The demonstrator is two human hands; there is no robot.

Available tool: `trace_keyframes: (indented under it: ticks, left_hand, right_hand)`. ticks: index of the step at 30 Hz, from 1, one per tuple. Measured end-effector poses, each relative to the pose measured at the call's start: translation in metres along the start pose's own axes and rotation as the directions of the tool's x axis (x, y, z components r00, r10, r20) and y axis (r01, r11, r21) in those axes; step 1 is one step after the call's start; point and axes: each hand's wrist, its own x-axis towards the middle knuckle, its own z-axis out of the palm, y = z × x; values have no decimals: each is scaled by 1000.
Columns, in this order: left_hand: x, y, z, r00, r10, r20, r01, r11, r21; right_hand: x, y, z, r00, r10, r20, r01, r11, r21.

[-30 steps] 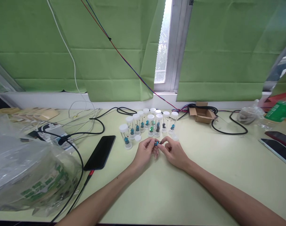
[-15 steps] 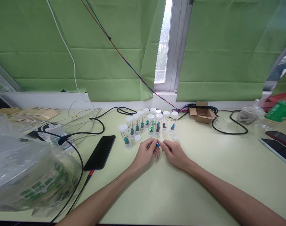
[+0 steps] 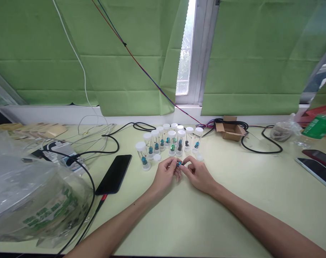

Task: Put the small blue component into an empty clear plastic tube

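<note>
My left hand [image 3: 165,175] and my right hand [image 3: 199,175] meet fingertip to fingertip over the pale green table [image 3: 232,200]. Between them they pinch a tiny blue part [image 3: 179,163] with thin wire leads. Just beyond the hands stands a cluster of several clear vials [image 3: 169,142] with white caps, each holding a small blue or green part. Two loose white caps [image 3: 157,157] lie on the table by the vials, one on the left and one on the right [image 3: 199,157].
A black phone [image 3: 113,173] with a cable lies left of my hands. A large clear plastic bag [image 3: 31,193] fills the left side. A small cardboard box [image 3: 229,129], black cables [image 3: 259,143], a green bottle [image 3: 318,127] and two phones [image 3: 317,165] sit on the right.
Both hands dipped slightly toward the table half a second ago and have risen back; the fingertips stay pinched on the small blue part.
</note>
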Motion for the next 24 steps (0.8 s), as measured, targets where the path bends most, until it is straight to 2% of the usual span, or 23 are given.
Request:
trace_keyframes:
  ticks: [10, 24]
  left_hand:
    - [0, -1, 0, 999, 4, 34, -5, 999, 32]
    - [0, 0, 0, 996, -6, 86, 4, 1000, 29]
  right_hand:
    - [0, 0, -1, 999, -9, 31, 8, 1000, 13]
    - [2, 3, 0, 1000, -15, -22, 14, 998, -62]
